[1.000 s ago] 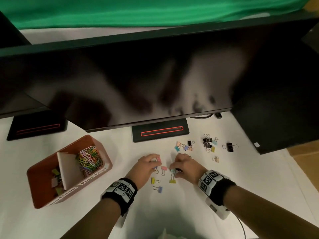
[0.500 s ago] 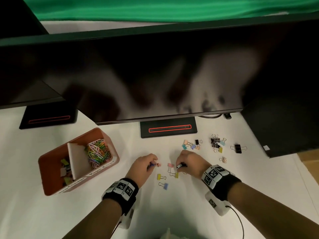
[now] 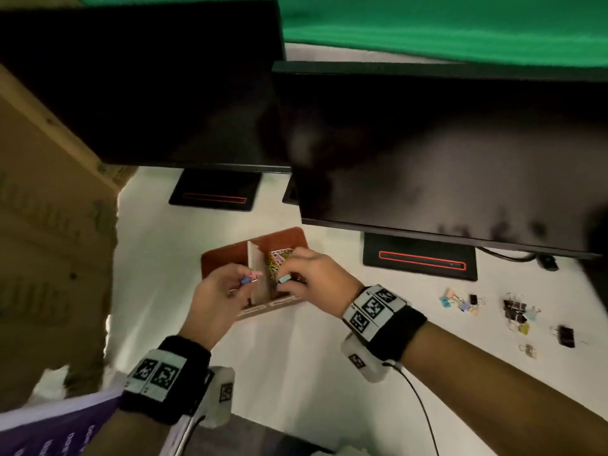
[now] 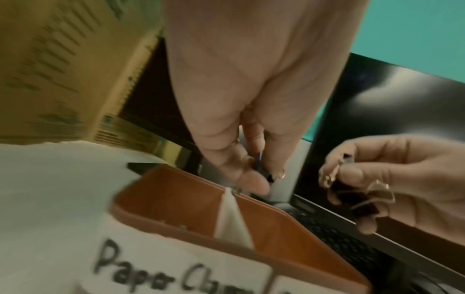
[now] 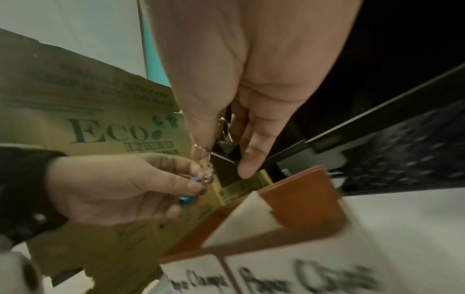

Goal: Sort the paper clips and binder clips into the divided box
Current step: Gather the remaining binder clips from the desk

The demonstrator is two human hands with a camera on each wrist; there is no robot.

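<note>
The brown divided box (image 3: pixel 223 258) stands on the white table, split by a white divider (image 3: pixel 255 274). Coloured paper clips (image 3: pixel 279 258) fill its right compartment. My left hand (image 3: pixel 245 281) hovers over the left compartment and pinches small blue and pink binder clips (image 3: pixel 250 278). The right wrist view shows the blue clip (image 5: pixel 187 197) between its fingertips. My right hand (image 3: pixel 289 278) is over the right side of the box, gripping a light-blue binder clip (image 3: pixel 284 277) and a black binder clip (image 5: pixel 226 149). Several loose binder clips (image 3: pixel 462 302) lie on the table to the right.
Two dark monitors (image 3: pixel 427 153) on black stands (image 3: pixel 419 258) hang over the back of the table. A cardboard carton (image 3: pixel 49 225) rises at the left. More binder clips (image 3: pixel 516 314) and a lone black one (image 3: pixel 566 335) lie far right. A cable (image 3: pixel 421 403) trails from my right wrist.
Both hands lifted binder clips off the table and moved left to above the box. The head view swung left with them.
</note>
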